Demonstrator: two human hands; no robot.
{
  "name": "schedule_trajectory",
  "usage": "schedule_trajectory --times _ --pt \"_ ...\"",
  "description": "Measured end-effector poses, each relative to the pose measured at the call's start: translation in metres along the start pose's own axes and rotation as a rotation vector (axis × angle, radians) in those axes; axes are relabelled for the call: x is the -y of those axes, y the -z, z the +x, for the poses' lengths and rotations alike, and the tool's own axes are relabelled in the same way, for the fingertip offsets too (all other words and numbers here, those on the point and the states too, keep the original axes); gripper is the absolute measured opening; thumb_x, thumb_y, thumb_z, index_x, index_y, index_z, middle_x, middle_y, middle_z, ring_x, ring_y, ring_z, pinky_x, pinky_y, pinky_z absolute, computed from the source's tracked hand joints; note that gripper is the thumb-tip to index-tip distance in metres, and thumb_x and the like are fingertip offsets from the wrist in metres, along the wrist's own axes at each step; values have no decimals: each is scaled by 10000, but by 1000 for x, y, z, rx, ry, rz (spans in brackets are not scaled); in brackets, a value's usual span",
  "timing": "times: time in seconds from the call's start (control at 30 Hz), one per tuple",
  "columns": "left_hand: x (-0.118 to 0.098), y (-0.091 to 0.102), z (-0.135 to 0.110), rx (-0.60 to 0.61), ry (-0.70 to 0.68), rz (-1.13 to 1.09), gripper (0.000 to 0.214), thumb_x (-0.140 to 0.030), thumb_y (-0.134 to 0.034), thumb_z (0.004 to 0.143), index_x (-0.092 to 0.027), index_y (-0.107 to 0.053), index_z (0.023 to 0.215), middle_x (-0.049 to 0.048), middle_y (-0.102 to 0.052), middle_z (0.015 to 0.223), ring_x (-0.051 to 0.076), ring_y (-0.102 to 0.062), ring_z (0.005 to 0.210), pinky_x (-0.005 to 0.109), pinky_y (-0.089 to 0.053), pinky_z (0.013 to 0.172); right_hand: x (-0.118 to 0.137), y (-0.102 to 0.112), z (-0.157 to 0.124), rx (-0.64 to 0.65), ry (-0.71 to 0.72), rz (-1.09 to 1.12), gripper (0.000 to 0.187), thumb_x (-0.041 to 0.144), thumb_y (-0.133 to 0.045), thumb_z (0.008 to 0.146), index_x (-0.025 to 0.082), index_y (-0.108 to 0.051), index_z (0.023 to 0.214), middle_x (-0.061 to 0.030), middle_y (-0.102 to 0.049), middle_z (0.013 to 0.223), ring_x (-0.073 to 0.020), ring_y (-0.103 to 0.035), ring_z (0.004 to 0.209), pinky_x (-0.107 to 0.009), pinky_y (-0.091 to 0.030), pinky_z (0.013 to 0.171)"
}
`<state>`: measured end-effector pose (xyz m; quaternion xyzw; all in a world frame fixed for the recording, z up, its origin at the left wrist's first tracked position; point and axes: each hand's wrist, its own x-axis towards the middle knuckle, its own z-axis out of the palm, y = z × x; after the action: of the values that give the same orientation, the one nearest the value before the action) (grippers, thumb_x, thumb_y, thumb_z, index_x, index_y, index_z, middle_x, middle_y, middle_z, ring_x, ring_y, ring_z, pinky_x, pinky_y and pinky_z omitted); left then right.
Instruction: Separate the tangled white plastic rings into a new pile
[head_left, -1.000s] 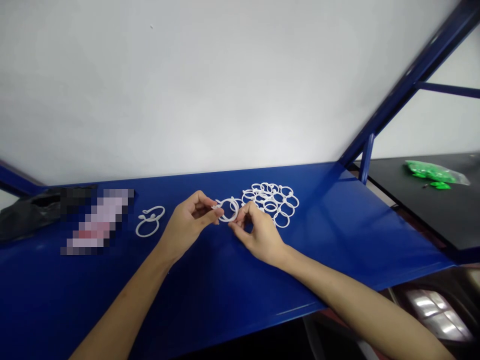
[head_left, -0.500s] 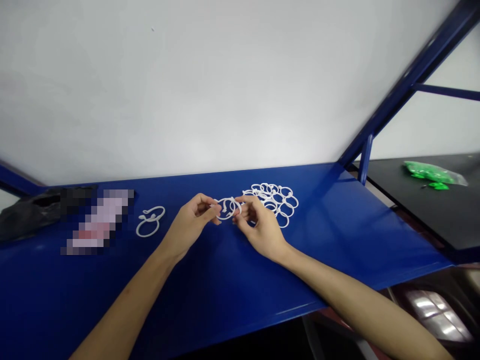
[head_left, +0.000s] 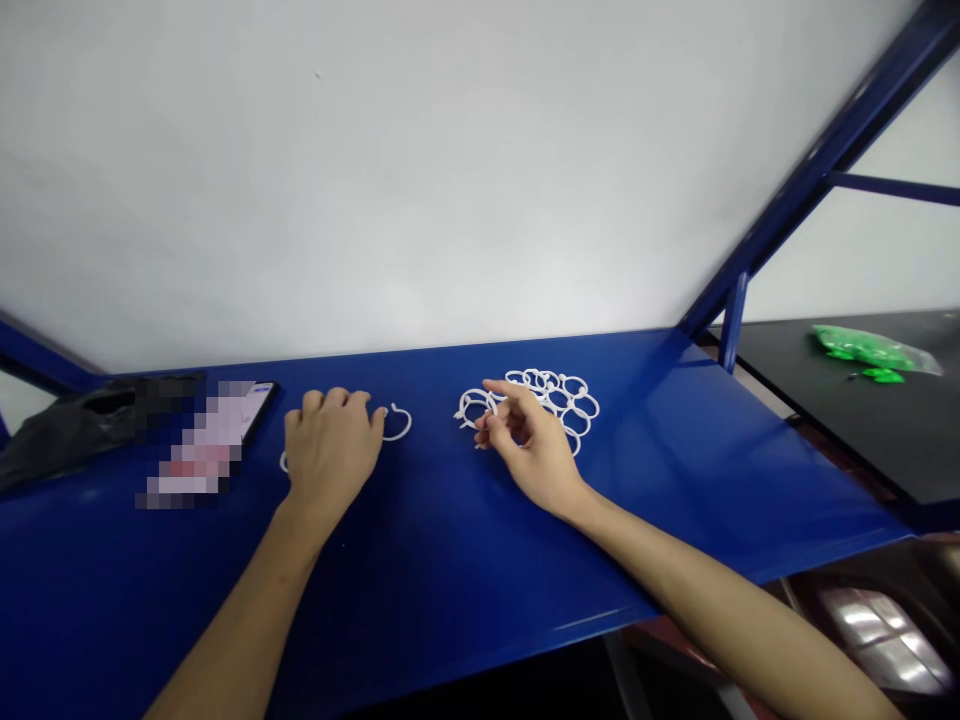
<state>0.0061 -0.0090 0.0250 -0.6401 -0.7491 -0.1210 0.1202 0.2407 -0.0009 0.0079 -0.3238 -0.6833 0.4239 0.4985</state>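
My left hand [head_left: 330, 440] is palm down over the left part of the blue table, fingers curled. An open-ended white plastic ring [head_left: 409, 425] juts out beside its thumb and seems gripped there; the fingertips are hidden. Part of another white ring [head_left: 283, 462] peeks out under the hand's left side. My right hand [head_left: 536, 450] pinches a white ring [head_left: 463, 402] between thumb and fingers, its open ends facing left. Behind and beside that hand lies a cluster of joined white rings [head_left: 572, 402], partly covered by the fingers.
A phone [head_left: 259, 400], partly pixelated, lies left of my left hand beside a black plastic bag [head_left: 52, 435]. The blue table [head_left: 420, 560] meets a pale wall at the back. On the right, a black table [head_left: 840, 430] holds a bag of green pieces [head_left: 862, 345].
My left hand has left the rings between both hands and moved left over the two loose rings. My right hand stays nearly in place, still holding a ring.
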Motion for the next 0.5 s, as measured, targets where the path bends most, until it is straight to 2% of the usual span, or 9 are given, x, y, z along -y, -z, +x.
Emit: schedule_trajectory --times 0.1,0.17,0.23,0.33,0.43,0.5 --pt "-10 5 0 15 -81 -431 440 -498 -458 941 -192 -701 1141 131 -711 1142 322 -615 1057 473 -491 917 3 -1 0 -4 -2 3 352 268 -517 995 273 -513 1347 8 -607 881 -136 -710 782 -305 -616 736" --pt "-21 7 -5 142 -141 -787 464 -575 -496 924 -239 -673 1191 72 -739 1091 241 -671 938 383 -528 859 4 -2 0 -3 1 11 343 264 -519 990 261 -516 1333 6 -614 884 -136 -712 772 -305 -616 733" --pt "-31 5 -10 281 -150 -1000 473 -607 -555 892 -244 -667 1173 45 -762 982 206 -697 834 344 -545 801 5 -3 -1 5 1 20 328 255 -527 981 251 -513 1309 3 -622 896 -137 -714 773 -307 -613 737" --pt "-38 -1 -16 348 -84 -1157 438 -598 -617 859 -226 -684 1081 26 -753 843 187 -700 741 323 -556 742 3 -3 -1 14 -20 10 246 255 -548 967 239 -515 1211 -1 -638 909 -137 -710 763 -302 -601 715" --pt "-39 -5 -16 310 -43 -1197 416 -584 -646 845 -227 -704 1051 21 -739 820 180 -691 733 309 -562 720 0 -1 0 13 -24 -89 117 286 -588 953 230 -517 1026 9 -650 832 -137 -679 724 -287 -566 669" --pt "-38 -5 -15 292 -47 -1174 406 -581 -644 848 -239 -719 1053 21 -741 836 174 -684 728 303 -561 715 -2 1 0 16 -2 -173 117 293 -606 945 228 -512 973 16 -643 796 -134 -650 702 -280 -541 652"
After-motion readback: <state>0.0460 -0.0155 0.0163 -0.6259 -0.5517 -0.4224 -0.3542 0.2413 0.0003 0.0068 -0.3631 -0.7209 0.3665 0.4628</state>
